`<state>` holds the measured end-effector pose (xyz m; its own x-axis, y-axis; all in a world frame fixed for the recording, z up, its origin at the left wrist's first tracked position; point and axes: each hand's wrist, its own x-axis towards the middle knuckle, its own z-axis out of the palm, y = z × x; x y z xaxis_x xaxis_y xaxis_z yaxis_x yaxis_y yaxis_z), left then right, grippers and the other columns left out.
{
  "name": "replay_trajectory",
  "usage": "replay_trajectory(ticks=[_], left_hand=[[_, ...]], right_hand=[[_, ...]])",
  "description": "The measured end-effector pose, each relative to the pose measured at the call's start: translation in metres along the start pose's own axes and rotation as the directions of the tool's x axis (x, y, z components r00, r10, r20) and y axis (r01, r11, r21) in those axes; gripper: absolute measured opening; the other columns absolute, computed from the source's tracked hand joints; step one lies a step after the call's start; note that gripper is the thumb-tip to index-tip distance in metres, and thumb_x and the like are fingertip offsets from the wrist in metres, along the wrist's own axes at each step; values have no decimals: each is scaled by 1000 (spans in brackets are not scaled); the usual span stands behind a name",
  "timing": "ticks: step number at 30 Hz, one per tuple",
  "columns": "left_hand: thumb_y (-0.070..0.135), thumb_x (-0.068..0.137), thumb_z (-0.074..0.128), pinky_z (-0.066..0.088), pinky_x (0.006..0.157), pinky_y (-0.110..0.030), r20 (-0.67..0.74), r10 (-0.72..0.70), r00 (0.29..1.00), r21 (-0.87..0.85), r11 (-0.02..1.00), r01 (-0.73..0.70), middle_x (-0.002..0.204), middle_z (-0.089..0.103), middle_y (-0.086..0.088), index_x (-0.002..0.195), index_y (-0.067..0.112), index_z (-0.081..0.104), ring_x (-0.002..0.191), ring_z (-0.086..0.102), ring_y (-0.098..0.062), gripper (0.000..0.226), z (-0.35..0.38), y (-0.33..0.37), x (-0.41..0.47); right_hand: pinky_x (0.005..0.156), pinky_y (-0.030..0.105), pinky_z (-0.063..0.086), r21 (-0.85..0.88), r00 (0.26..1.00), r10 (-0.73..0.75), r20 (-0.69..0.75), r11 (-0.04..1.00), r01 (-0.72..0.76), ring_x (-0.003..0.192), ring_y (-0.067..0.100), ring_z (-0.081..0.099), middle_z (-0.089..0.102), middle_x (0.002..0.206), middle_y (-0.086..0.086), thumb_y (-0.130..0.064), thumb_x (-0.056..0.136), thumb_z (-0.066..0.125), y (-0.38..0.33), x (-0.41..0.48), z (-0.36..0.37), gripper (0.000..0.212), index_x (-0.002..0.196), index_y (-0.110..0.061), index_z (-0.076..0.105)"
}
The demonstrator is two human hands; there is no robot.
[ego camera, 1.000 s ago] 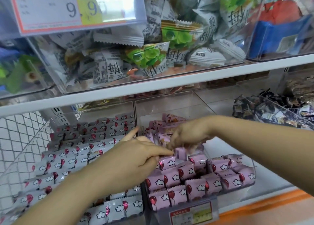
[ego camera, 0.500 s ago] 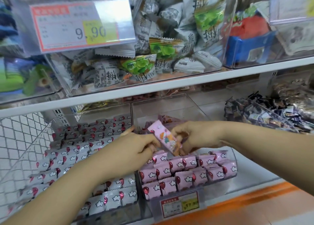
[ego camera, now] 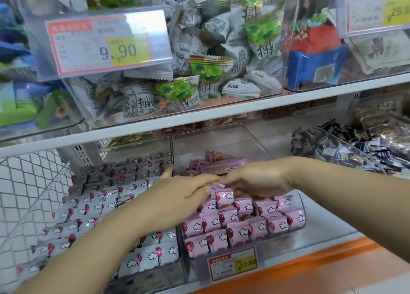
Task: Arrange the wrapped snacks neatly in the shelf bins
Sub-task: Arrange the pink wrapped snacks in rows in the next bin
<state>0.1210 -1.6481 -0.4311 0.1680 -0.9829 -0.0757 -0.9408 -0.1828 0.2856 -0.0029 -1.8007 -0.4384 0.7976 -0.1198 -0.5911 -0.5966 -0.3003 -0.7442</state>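
Note:
Pink wrapped snacks (ego camera: 241,225) with balloon and cloud prints stand in neat rows at the front of a clear bin (ego camera: 221,138) on the lower shelf. More pink snacks (ego camera: 221,162) lie loose at its back. My left hand (ego camera: 177,196) and my right hand (ego camera: 257,180) meet fingertip to fingertip over the back row. Between them they pinch one pink snack (ego camera: 218,185), of which only a small edge shows. To the left, a second clear bin holds white wrapped snacks (ego camera: 99,200) with the same print, laid in rows.
A white shelf board (ego camera: 221,114) runs just above my hands, bearing bins of grey and green snack bags (ego camera: 199,71) and a 9.90 price tag (ego camera: 106,45). A bin of dark wrapped candies (ego camera: 346,147) stands at the right. A wire mesh panel (ego camera: 26,178) lies at the left.
The pink snack held up tilted between my hands has come down to the back row. Both hands have lowered with it, and the view has drifted upward.

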Motion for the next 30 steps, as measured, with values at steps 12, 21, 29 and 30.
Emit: replay_trajectory(ticks=[12, 21, 29, 30], left_hand=[[56, 94, 32, -9, 114, -53, 146, -63, 987, 148, 988, 41, 71, 61, 24, 126, 50, 46, 105, 55, -2, 36, -3, 9, 16], [53, 96, 29, -14, 112, -53, 117, -49, 992, 192, 981, 26, 53, 43, 30, 124, 50, 47, 100, 56, 2, 34, 2, 5, 18], [53, 96, 28, -13, 112, -54, 137, -46, 989, 164, 986, 23, 83, 62, 29, 127, 50, 46, 107, 54, 0, 35, 3, 5, 18], [54, 96, 28, -14, 112, -54, 137, -51, 989, 166, 986, 28, 93, 65, 23, 128, 50, 45, 112, 53, -2, 36, 3, 4, 18]], right_hand=[[59, 10, 46, 83, 997, 42, -65, 996, -36, 85, 8, 57, 62, 110, 8, -12, 96, 48, 3, 6, -1, 23, 112, -1, 60], [84, 23, 38, -674, 829, -289, -479, 726, -136, 113, 21, 53, 54, 130, 6, -30, 95, 50, -13, 21, -35, 41, 131, -12, 49], [63, 26, 38, -806, 867, -194, -459, 501, -315, 80, 26, 56, 63, 93, 12, -25, 91, 54, -4, 55, -29, 25, 103, -5, 60], [63, 26, 38, -810, 881, -184, -435, 508, -294, 79, 27, 54, 62, 90, 12, -28, 91, 53, -4, 58, -28, 26, 98, -4, 61]])
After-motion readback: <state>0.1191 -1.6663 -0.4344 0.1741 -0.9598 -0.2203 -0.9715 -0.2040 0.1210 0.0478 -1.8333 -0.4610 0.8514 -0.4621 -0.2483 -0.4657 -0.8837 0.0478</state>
